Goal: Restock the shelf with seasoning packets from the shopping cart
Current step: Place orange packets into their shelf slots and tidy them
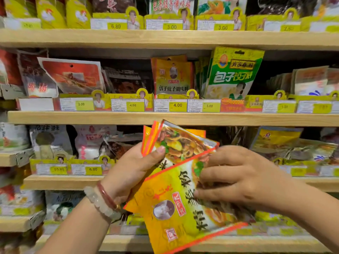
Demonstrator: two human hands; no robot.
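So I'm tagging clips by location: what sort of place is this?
Most likely a grocery store aisle: wooden shelves stocked with packaged seasonings, yellow price tags along the edges, and both hands holding orange seasoning packets.

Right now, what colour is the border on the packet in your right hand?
Orange-red, edging a yellow packet held by the right hand; clearest in the head view.

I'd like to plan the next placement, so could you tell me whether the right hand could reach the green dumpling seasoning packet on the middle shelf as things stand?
Probably not yet: the right hand is gripping the front yellow packet. The green packet stands unobstructed above, so the path looks free once it lets go.
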